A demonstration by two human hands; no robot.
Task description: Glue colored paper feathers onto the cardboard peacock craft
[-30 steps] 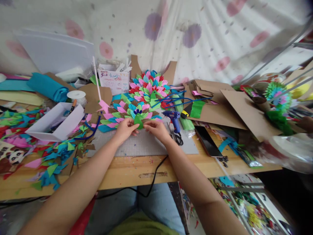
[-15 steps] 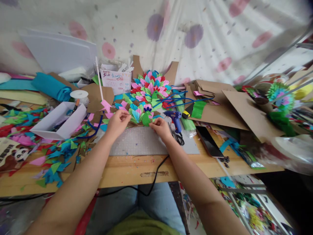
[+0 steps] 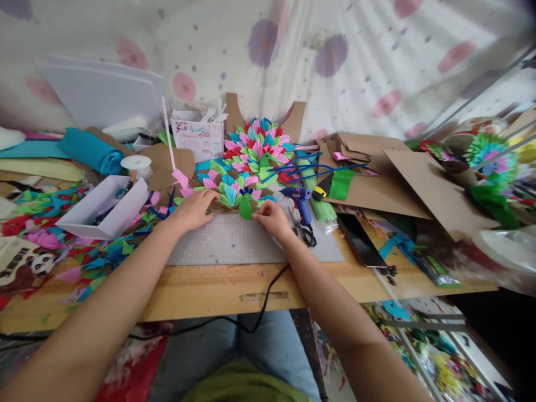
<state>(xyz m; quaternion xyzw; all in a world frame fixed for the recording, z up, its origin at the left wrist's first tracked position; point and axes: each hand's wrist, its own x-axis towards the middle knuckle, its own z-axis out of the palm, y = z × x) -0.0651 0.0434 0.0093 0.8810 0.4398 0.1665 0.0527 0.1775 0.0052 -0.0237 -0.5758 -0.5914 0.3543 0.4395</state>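
A green bird-shaped paper piece (image 3: 246,207) with a dark blue crest stands at the front of a cluster of pleated paper petals (image 3: 230,190) in pink, blue and green. My right hand (image 3: 272,218) is closed, thumb and fingertips pinching the bird's right edge. To the left, my left hand (image 3: 195,209) has its thumb and fingers apart and holds nothing; it rests by the petals' left side, over the grey cutting mat (image 3: 226,243). Behind lies a fuller petal fan (image 3: 257,146) with another green bird piece on it.
A blue glue gun (image 3: 299,201) and its black cord lie right of my hands, near a yellow-black cutter (image 3: 320,192) and a phone (image 3: 360,240). Cardboard sheets (image 3: 377,195) spread at right. On the left are a white box (image 3: 103,209) and heaped paper scraps (image 3: 113,254).
My left hand has moved left and its fingers have spread from a pinch. The green bird piece and my right hand have shifted slightly left.
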